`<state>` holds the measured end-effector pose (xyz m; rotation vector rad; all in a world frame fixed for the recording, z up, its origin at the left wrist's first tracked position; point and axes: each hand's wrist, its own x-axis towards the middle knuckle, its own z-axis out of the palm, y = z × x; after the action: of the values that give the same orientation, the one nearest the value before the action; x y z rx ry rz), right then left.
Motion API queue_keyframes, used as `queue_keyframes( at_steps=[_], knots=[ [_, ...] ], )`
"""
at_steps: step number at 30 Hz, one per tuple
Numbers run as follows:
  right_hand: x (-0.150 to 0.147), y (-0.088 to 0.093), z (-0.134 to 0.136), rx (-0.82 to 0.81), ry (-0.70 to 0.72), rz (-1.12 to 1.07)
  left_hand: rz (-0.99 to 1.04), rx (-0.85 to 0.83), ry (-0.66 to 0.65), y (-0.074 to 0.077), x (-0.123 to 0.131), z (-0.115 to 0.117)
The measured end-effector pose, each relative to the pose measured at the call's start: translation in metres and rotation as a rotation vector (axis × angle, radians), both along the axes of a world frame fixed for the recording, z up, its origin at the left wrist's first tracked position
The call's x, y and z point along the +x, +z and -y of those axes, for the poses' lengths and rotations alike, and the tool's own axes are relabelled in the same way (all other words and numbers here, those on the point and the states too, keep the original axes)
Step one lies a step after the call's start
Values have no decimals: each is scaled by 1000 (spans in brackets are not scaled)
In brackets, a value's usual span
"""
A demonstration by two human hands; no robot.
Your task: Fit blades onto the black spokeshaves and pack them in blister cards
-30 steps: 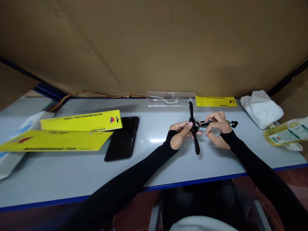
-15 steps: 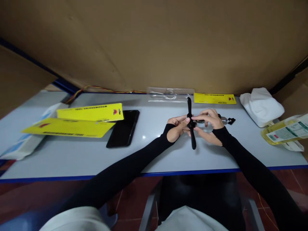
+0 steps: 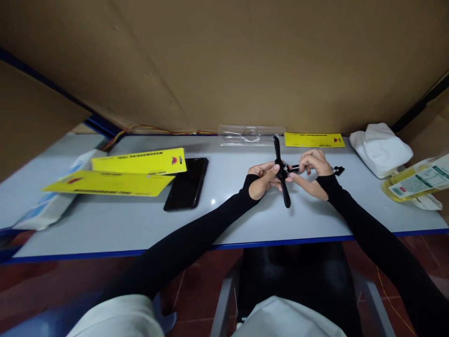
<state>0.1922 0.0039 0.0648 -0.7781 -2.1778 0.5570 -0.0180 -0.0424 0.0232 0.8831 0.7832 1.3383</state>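
A black spokeshave (image 3: 285,187) is held above the table, its two handles pointing away from and toward me. My left hand (image 3: 264,180) is closed around its middle from the left, thumb on top. My right hand (image 3: 314,171) is at the other side, fingers curled round a slim dark rod (image 3: 294,167) that reaches to the spokeshave's metal middle. The rod's kind is unclear, and the fingers hide part of it. Just past my right hand, a small black-and-silver piece (image 3: 338,170) shows; whether it joins the rod is hidden.
On the left, yellow cards (image 3: 140,161) overlap a white-and-blue packet (image 3: 52,210) beside a black phone (image 3: 186,185). Clear plastic packaging (image 3: 231,135) and another yellow card (image 3: 314,140) lie along the back wall. A white cloth bundle (image 3: 380,150) and a yellow liquid bottle (image 3: 417,180) are right.
My right fingers have drawn back a little from the spokeshave's middle, leaving the slim rod and the metal part more visible. The spokeshave is tilted slightly differently. The whole view has shifted a little.
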Motion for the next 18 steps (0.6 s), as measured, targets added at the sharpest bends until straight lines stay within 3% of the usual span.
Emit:
queue_keyframes(
  at_steps=[6, 12, 15, 18],
  knots=[
    [-3, -1, 2, 30, 34, 30, -36, -6, -26, -2, 3, 3],
    [-7, -8, 3, -110, 6, -61, -34, -8, -5, -5, 4, 4],
    [-13, -11, 7, -135, 75, -98, -20, -3, 18, -6, 5, 5],
    [-14, -11, 10, -116, 44, -135, -35, -9, -11, -3, 6, 8]
  ],
)
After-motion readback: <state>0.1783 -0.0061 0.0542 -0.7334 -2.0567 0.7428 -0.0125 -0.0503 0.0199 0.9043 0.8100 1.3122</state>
